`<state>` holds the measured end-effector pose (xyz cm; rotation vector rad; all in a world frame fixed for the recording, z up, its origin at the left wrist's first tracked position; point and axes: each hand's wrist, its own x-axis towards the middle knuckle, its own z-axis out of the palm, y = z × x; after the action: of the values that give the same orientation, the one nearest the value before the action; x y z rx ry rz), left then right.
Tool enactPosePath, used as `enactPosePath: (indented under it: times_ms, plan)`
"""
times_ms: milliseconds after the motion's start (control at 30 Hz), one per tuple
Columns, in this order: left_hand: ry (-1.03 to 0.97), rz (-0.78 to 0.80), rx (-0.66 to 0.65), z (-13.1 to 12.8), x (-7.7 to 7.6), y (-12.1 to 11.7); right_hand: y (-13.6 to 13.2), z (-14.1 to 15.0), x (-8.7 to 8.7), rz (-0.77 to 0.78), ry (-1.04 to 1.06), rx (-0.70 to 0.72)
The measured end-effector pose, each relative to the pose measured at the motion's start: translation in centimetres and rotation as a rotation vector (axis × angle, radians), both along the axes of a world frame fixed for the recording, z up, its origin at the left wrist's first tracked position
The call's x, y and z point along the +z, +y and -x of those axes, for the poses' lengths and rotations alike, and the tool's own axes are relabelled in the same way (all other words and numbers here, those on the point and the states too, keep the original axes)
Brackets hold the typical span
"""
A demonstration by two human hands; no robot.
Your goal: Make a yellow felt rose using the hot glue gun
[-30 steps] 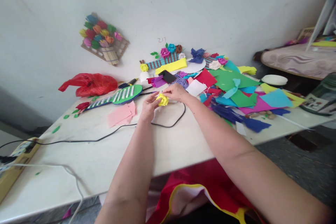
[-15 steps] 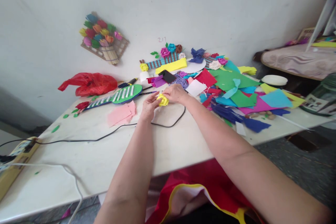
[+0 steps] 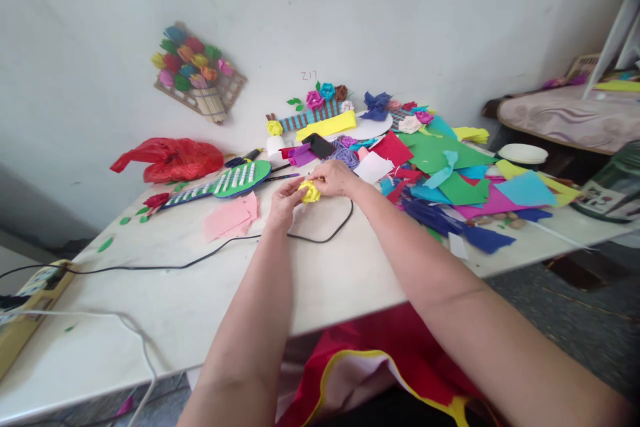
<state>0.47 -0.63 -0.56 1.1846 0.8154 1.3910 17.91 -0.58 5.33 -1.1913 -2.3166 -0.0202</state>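
A small yellow paper flower [image 3: 311, 193] is held between my two hands, a little above the white table [image 3: 345, 273]. My left hand [image 3: 283, 201] grips it from the left with closed fingers. From the right, my right hand [image 3: 334, 178] pinches its upper edge, and those fingertips are partly hidden. Pink paper pieces [image 3: 231, 217] lie to the left of my left forearm. A black cord [image 3: 320, 240] loops on the table just below the flower.
Coloured paper sheets [image 3: 450, 153] are heaped at the right, near a glass jar [image 3: 615, 187]. A green guitar-shaped craft [image 3: 237, 179] and a red plastic bag [image 3: 175, 159] lie at the left. A power strip [image 3: 37, 307] rests at the left edge. Behind stands a flower-decorated craft fence [image 3: 310, 117].
Both hands stay in almost the same place. The yellow flower has turned very slightly between the fingers.
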Motion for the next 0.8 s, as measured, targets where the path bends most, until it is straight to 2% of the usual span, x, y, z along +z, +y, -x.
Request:
enactPosePath:
  times_ms: [167,367,567,800]
  plan:
    - [0.000,-0.016,0.016,-0.2,0.2,-0.2,1.0,-0.3,-0.5,0.144,0.222,-0.052]
    - [0.008,-0.033,0.031,-0.4,0.1,-0.1,1.1,-0.5,-0.5,0.242,0.297,-0.023]
    - [0.008,-0.036,0.021,-0.4,0.1,-0.2,1.4,-0.5,-0.9,0.247,0.354,0.023]
    - [0.042,-0.046,0.005,-0.3,0.1,-0.2,1.0,-0.3,-0.8,0.138,0.259,-0.027]
